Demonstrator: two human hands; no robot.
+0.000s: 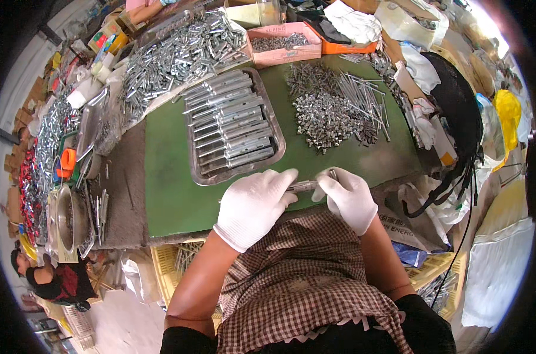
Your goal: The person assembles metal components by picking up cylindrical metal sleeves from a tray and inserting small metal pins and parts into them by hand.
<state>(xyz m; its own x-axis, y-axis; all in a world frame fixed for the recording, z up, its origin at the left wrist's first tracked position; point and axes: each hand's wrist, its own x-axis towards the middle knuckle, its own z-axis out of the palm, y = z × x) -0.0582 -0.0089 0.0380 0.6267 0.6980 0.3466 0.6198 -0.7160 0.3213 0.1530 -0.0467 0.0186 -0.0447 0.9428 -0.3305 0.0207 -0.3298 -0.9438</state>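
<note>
White knit gloves cover both of my hands. My left hand (255, 199) is closed around a slim silver metal rod-like tool (303, 186), whose end sticks out to the right. My right hand (347, 199) meets that end, its thumb and fingers pinched around a small metal piece (333, 174). Just beyond my hands, a steel tray (281, 138) holds a stack of silver tools (235, 127) with thin shafts pointing left. To its right on the green mat (362, 162) lie piles of small metal fittings (324, 118), long thin pins (368, 97) and dark short pins (309, 78).
A large heap of silver metal parts (182, 59) spreads at the far left. A pink box (283, 55) of small parts stands at the back. A black bag with straps (454, 106) hangs at the right edge. A metal bowl (70, 218) sits left. Another person (55, 277) is at the lower left.
</note>
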